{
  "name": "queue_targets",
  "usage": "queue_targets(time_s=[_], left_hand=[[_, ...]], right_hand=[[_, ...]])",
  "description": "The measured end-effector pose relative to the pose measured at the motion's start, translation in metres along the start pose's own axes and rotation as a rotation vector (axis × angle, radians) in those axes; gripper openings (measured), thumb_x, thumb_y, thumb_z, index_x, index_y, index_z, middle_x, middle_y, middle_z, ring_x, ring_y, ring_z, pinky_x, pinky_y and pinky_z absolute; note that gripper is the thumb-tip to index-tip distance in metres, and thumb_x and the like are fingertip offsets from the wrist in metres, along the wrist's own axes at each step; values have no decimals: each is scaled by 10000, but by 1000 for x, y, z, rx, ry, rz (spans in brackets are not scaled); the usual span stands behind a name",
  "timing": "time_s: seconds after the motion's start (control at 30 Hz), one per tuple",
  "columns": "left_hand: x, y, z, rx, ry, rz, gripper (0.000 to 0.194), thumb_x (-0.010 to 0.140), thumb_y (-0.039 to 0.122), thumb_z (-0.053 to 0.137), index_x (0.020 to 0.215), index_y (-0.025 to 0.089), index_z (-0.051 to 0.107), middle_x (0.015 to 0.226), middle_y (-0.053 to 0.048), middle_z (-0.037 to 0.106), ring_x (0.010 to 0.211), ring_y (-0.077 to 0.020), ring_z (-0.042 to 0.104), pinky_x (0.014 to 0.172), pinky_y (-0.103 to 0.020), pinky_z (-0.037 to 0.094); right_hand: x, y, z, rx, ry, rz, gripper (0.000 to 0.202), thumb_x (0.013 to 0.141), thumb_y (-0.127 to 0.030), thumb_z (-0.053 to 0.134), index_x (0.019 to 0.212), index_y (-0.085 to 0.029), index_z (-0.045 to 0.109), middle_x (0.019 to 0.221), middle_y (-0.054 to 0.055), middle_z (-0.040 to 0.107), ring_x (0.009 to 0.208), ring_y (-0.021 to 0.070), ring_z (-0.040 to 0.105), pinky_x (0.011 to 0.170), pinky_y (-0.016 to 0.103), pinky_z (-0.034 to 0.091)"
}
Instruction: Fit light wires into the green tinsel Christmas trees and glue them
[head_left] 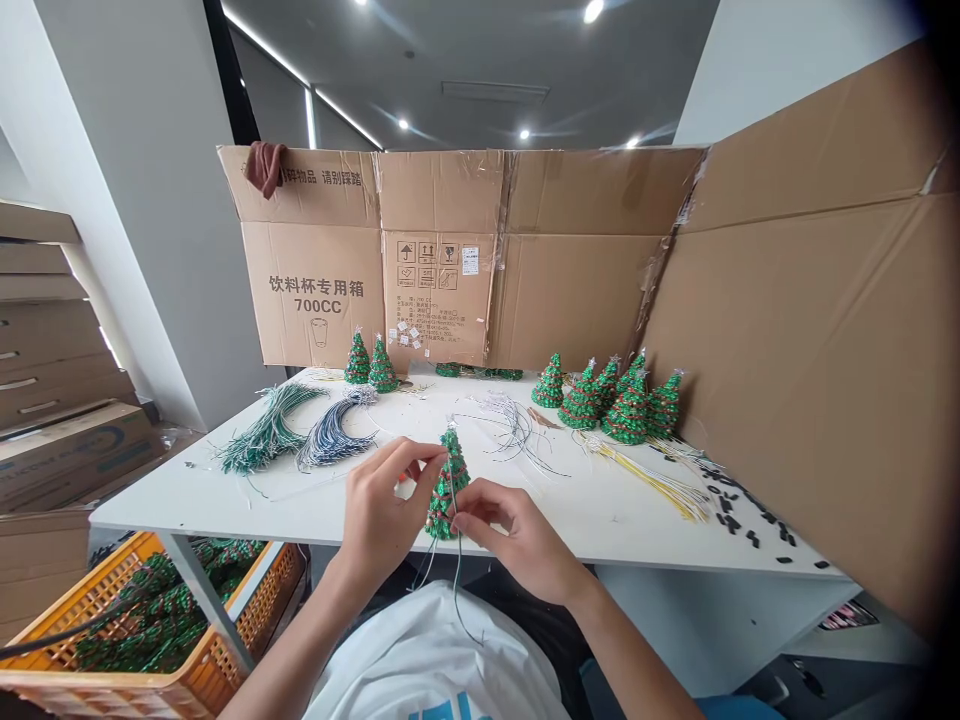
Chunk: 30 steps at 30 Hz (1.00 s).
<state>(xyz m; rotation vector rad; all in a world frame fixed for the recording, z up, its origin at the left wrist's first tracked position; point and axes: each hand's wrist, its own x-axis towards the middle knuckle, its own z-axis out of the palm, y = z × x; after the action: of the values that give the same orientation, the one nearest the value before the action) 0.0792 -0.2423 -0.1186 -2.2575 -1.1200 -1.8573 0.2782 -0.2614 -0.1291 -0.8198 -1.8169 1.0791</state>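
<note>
A small green tree (449,470) with red beads and a pale star on top stands upright at the table's near edge, between my hands. My left hand (394,490) is pinched at its upper left side, with thumb and forefinger on a thin grey-green wire (457,570). The wire runs down the front of the tree and hangs over my white shirt. Lower down on the right, my right hand (510,525) has its fingertips pressed together at the tree's side, by the same wire. What those fingertips hold is hidden.
On the white table (300,515) lie green wires (271,430), blue wires (337,430), yellow wires (660,480) and black pieces (727,505). More trees (630,405) stand at the back. Cardboard (585,300) walls the table; an orange crate (187,680) sits lower left.
</note>
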Motion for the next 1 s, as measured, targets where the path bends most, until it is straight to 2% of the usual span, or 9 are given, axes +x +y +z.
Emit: queue_targets(time_s=[0.1,0.27,0.37,0.53,0.8,0.9,1.0], left_hand=[[4,-3,-7,38,88,-31,96,1033,224,688,981,235,769,819,16,749,689,-138,655,720,-284,518],[12,-11,-22,137,249,-100,100,1017,269,715,968,231,793,804,21,762,654,-138,657,709,-288,511],[16,-18,-32,184,329,-147,118,995,308,741,964,223,817,807,13,781,636,-140,668,674,-283,506],[22,-30,-45,252,437,-211,131,968,336,775,959,223,840,780,13,782,629,-139,683,678,-275,504],[27,-43,-59,328,535,-290,175,957,379,773,970,222,848,759,-3,782,642,-170,719,672,-293,521],[27,-47,-62,335,522,-315,195,952,397,766,976,222,848,739,0,770,643,-179,722,665,-298,530],[27,-47,-63,284,428,-337,200,951,404,759,994,226,839,765,4,768,673,-173,717,720,-306,562]], right_hand=[[-2,1,-1,-13,-104,44,157,1023,-367,726,998,-215,756,927,20,772,853,187,696,813,309,542],[-5,2,-6,-126,-304,116,119,1025,-297,692,1088,-222,759,868,16,803,772,181,693,744,301,525],[-5,2,-12,-153,-357,143,109,1005,-257,694,1054,-208,779,871,24,810,765,173,681,719,282,503],[-3,6,-23,-113,-365,250,146,1005,-295,691,1052,-195,786,903,39,817,629,132,585,623,260,483],[-3,15,-38,6,-322,278,193,999,-374,731,1004,-187,776,891,49,800,650,135,616,624,262,476],[-2,16,-40,61,-286,256,281,1001,-460,744,1010,-179,760,876,47,787,641,129,612,621,261,476],[1,16,-42,122,-245,222,363,985,-526,769,1006,-164,757,848,48,773,634,128,612,623,266,480]])
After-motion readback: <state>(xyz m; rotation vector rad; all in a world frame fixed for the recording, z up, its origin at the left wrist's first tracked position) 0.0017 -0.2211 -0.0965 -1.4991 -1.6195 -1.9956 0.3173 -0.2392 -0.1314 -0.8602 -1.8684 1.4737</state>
